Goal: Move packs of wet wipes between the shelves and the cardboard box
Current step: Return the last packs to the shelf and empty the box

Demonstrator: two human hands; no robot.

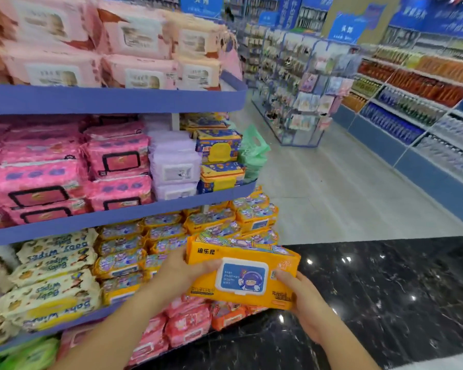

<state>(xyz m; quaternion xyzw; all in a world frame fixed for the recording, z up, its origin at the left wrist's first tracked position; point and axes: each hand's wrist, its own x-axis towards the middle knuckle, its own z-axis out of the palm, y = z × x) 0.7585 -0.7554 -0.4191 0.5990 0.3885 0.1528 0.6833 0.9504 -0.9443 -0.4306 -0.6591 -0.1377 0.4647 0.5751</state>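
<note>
The shelves (112,98) filled the left of the view in blue tiers, each stacked with wipe packs — pale pink on top, bright pink (38,182) and lilac below, then cream and orange stacks (155,236). A dark marble floor (385,289) lay at lower right. In front of the orange stacks, 1 orange pack of wet wipes (241,273) was held clear of the shelf, lid side up, its blue-and-white flip lid (242,275) facing the camera. The left hand (182,271) gripped its left end; the right hand (302,297) gripped its right end — both closed on the pack.
</note>
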